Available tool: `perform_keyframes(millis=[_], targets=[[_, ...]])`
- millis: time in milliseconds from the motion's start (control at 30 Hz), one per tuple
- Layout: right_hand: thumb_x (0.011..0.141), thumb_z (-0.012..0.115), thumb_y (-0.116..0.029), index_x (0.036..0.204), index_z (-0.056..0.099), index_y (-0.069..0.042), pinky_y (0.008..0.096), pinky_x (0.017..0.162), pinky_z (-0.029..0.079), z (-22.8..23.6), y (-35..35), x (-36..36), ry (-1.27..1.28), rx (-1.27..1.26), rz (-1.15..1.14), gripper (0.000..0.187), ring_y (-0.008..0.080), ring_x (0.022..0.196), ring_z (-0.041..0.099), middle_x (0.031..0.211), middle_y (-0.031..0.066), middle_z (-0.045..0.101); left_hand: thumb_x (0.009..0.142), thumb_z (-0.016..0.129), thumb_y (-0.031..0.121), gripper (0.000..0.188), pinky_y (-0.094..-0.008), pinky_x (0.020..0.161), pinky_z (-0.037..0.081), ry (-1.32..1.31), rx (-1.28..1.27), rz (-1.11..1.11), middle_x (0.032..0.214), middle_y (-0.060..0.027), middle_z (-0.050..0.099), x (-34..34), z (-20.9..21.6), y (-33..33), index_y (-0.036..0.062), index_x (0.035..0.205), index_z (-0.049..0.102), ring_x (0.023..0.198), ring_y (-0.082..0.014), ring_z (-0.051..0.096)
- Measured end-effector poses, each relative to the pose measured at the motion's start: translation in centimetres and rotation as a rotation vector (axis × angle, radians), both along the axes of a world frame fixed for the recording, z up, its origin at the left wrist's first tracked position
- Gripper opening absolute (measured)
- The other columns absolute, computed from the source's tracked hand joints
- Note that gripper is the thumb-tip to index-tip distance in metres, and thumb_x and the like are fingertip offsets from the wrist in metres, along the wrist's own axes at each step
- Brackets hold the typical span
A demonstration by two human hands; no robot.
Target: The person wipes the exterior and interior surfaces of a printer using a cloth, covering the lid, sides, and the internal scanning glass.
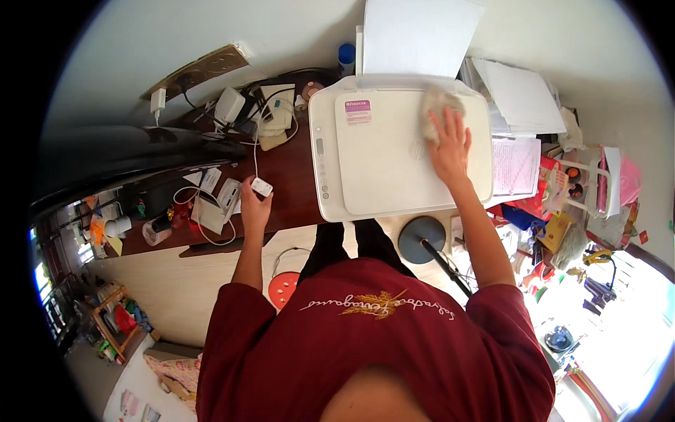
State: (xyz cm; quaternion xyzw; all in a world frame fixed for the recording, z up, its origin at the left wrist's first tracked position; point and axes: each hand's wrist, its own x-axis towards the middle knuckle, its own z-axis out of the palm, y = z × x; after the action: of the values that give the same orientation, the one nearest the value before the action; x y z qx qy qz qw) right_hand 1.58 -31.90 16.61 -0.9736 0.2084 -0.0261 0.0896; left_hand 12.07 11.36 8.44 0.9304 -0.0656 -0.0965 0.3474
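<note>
Resting on a bunched cloth point(443, 100), the right hand point(448, 144) lies flat with fingers slightly spread. The cloth, pale greyish-beige and rumpled, sits on the far right area of the flatbed printer point(380, 165). The printer is off-white with rounded corners, a control strip point(323, 169) along its left edge and a purple-and-white sticker point(358, 111) at its far left. Left of the printer, the left hand point(257, 205) pinches a small white block point(262, 186) with an attached white cable point(255, 151).

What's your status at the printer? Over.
Left hand gripping small white block. Right hand flat on cloth, atop printer lid. White cable runs from block, off the lid.
</note>
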Motion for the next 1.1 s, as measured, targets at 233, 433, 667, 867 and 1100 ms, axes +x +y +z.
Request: perform_keyframes(millis=[233,433,667,867,1100], targets=[[0.082,0.059,-0.029,0.139,0.041,-0.021,0.0473,0.112,0.016,-3.1,10.9,7.7,-0.203,0.01,0.279,0.06,0.0316,0.14,0.019,0.149,0.0154,0.027,0.066,0.073,0.006,0.056,-0.0412,0.095,0.039,-0.16,0.134,-0.168,0.115,-0.0165,0.052,0.9,-0.3,-1.5,0.005,0.117,0.048,0.11,-0.0358,0.048],[0.075,0.067,-0.023,0.139,0.039,-0.019,0.0449,0.112,0.017,2.4,10.7,0.7,0.119,0.148,0.554,0.069,0.033,0.138,0.019,0.15,0.0123,0.023,0.061,0.073,0.003,0.054,-0.0443,0.091,0.041,-0.172,0.195,-0.251,0.114,-0.0112,0.052,0.6,-1.6,-2.6,0.0094,0.11,0.052,0.109,-0.0346,0.048],[0.075,0.068,-0.025,0.14,0.037,-0.026,0.0518,0.11,0.017,3.5,12.0,-2.5,0.243,0.11,0.585,0.073,0.0325,0.138,0.018,0.151,0.0079,0.023,0.062,0.073,0.006,0.059,-0.0482,0.094,0.037,-0.189,0.22,-0.357,0.125,-0.0116,0.047,0.3,-2.8,-2.0,0.0128,0.117,0.053,0.118,-0.0323,0.043],[0.081,0.061,-0.032,0.14,0.037,-0.027,0.0512,0.11,0.018,0.1,12.4,9.7,0.034,-0.022,0.51,0.063,0.0299,0.138,0.018,0.15,0.0047,0.025,0.064,0.072,0.006,0.055,-0.0464,0.096,0.036,-0.126,0.307,-0.435,0.123,-0.0109,0.05,1.0,-1.5,-1.1,0.0112,0.116,0.055,0.119,-0.0311,0.044],[0.084,0.057,-0.033,0.139,0.038,-0.015,0.0479,0.111,0.014,-0.1,15.3,8.1,0.062,-0.007,0.501,0.061,0.0272,0.139,0.017,0.149,0.0056,0.028,0.065,0.064,-0.004,0.06,-0.0455,0.1,0.037,-0.202,0.33,-0.415,0.132,-0.0151,0.045,3.1,-2.0,-0.1,0.0085,0.123,0.053,0.123,-0.0363,0.04]])
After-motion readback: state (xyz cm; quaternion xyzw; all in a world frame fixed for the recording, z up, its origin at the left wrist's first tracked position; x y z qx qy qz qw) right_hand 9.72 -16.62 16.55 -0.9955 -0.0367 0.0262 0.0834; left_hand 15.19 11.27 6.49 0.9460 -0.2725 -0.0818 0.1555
